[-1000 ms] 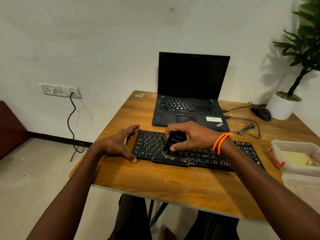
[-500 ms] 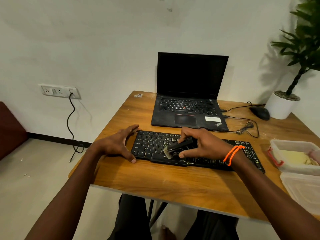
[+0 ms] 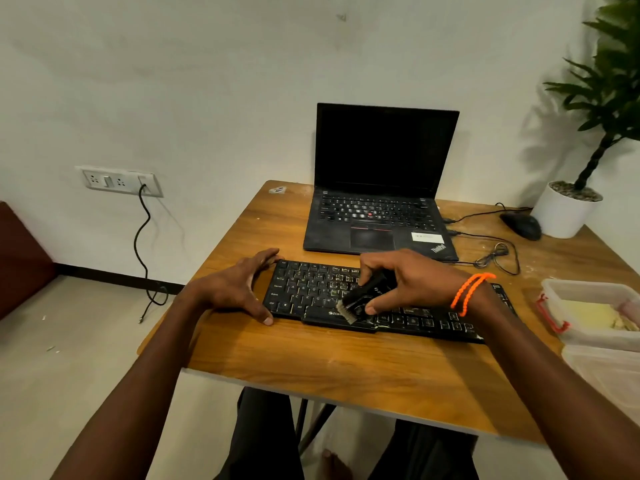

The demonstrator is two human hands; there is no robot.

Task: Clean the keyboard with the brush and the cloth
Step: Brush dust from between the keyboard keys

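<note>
A black keyboard lies across the wooden table, with pale dust on its middle keys. My right hand grips a small black brush over the keyboard's middle. The brush's pale bristles point down-left and touch the front row of keys. My left hand rests against the keyboard's left end, thumb on the near corner and fingers at the far corner. An orange beaded band circles my right wrist. No cloth is visible.
An open black laptop stands behind the keyboard. A black mouse with cables and a white potted plant sit at the back right. Two clear plastic containers stand at the right edge. A wall socket with a hanging cord is at left.
My right hand has moved rightward along the keyboard and turned the brush, so the bristles now point down-left at the front row. My left hand has stayed at the keyboard's left end.
</note>
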